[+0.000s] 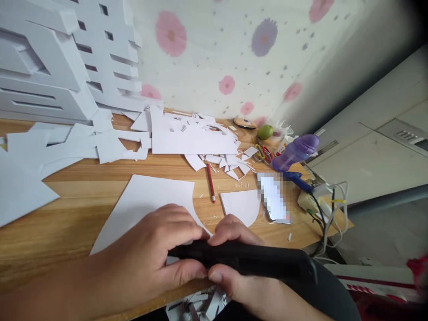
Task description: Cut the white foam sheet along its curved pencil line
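Both my hands are closed round a long black tool (261, 261) held level over the table's near edge; I cannot make out what tool it is. My left hand (157, 254) grips its left end, thumb underneath. My right hand (234, 258) wraps its middle, thumb pressed on the underside. Under my left hand lies a large white sheet (147, 200) with a curved cut edge. A smaller rounded white piece (240, 207) lies just beyond my right hand. A red pencil (210, 183) rests between them.
White offcuts (194, 138) litter the wooden table (83, 178). White slotted board models (67, 58) stand at the back left. At the right edge are a purple bottle (296, 151), a green fruit (265, 132), scissors (262, 153), a phone (274, 198) and a power strip with cables (317, 200).
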{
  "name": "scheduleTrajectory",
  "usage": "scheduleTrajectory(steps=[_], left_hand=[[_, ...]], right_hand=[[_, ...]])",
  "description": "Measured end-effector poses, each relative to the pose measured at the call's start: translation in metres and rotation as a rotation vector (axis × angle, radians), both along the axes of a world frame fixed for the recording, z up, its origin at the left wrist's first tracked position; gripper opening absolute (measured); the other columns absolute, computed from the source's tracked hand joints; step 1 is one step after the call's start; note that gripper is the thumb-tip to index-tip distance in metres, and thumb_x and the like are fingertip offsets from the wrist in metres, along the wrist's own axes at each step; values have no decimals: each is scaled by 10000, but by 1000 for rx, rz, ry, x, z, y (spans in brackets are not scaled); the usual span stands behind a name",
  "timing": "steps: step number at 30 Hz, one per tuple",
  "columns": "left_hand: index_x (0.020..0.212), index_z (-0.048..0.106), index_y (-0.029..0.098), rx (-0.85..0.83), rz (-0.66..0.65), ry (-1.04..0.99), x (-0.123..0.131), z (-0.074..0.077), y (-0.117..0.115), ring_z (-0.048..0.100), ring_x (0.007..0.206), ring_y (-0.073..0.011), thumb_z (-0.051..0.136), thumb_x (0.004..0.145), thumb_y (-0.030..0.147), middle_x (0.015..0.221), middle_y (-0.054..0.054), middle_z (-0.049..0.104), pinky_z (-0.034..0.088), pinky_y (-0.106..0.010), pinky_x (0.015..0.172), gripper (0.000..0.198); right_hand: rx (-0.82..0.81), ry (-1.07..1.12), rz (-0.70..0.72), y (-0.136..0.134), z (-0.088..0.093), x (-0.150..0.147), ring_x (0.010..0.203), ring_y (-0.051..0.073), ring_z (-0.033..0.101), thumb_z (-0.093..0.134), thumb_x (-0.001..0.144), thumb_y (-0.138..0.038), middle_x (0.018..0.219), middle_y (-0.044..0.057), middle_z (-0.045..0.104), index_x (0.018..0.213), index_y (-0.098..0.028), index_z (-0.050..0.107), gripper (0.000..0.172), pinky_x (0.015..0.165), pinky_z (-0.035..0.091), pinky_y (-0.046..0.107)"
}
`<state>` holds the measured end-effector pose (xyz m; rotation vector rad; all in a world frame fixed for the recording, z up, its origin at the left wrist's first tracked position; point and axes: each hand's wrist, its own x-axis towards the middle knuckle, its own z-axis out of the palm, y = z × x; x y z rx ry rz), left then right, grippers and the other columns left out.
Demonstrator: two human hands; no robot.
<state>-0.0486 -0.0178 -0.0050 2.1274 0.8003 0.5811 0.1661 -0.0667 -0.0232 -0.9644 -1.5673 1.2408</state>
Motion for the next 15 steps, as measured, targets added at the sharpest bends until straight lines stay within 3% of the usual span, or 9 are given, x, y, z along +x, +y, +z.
scheduleTrajectory(steps=[2,4,6,7,9,11,12,15], left_hand=[[847,711,239,-97,39,-40,5,-5,-4,593,752,-140,636,854,486,790,9,657,432,-225,681,258],[795,716,236,-248,78,-61,4,-8,-1,592,729,-134,661,827,475,783,16,659,426,-216,662,248],[784,718,245,-390,131,-72,-2,-9,5,591,749,-137,677,803,447,782,29,661,429,-212,683,207],[791,719,248,-446,160,-73,-4,-8,8,586,756,-141,677,798,446,777,32,660,428,-213,685,203],[813,722,244,-539,237,-96,-8,-7,12,557,712,-136,672,787,500,742,32,641,411,-212,630,262],[840,724,234,-634,333,-159,-9,-7,15,497,627,-117,683,743,585,683,37,601,366,-206,548,366],[848,722,231,-673,390,-204,-9,-8,16,462,593,-105,699,710,610,659,43,580,342,-203,519,404],[822,714,239,-700,543,-294,-6,-11,18,414,565,-88,723,646,626,643,53,567,317,-195,495,425]], right_hand=[[-118,15,60,2,13,-5,795,147,585,801,759,-393,890,-7,604,973,-273,627,301,693,478,261],[-197,7,131,10,26,2,784,152,604,828,713,-449,909,-3,629,1081,-273,601,467,651,493,256],[-149,-130,169,22,38,27,817,177,629,857,663,-470,954,18,656,1188,-261,586,626,667,519,278],[-73,-272,148,29,42,46,881,201,641,848,685,-444,1003,46,677,1143,-237,627,549,738,527,307],[110,-454,-109,40,41,95,874,212,662,707,835,-431,938,62,711,978,-219,682,257,785,527,337],[205,-539,-550,46,30,146,829,221,678,596,895,-423,882,76,722,924,-215,655,218,751,541,356],[213,-597,-667,47,22,168,853,237,685,554,904,-420,896,90,726,920,-212,634,223,766,544,378],[166,-812,-668,44,-5,210,896,281,696,480,909,-421,948,114,743,960,-213,601,247,786,542,444]])
